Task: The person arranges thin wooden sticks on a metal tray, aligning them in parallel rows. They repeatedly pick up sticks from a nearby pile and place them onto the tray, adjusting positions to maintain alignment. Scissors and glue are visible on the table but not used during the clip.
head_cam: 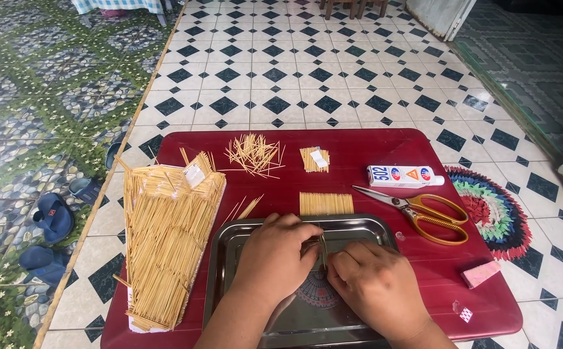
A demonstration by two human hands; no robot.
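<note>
Black-and-white diamond floor tiles surround a low red table (372, 145), where a person's left hand (275, 255) and right hand (375, 284) meet over a shiny steel tray (229, 258) at lower centre, fingers pinched closed on thin wooden toothpicks (323, 249). Assembly looks under way on the piece; the next stick likely needs careful alignment. A toothpick-built roof panel (165, 239) lies left, gold-handled scissors (423, 210) and a white glue tube (403, 176) right.
</note>
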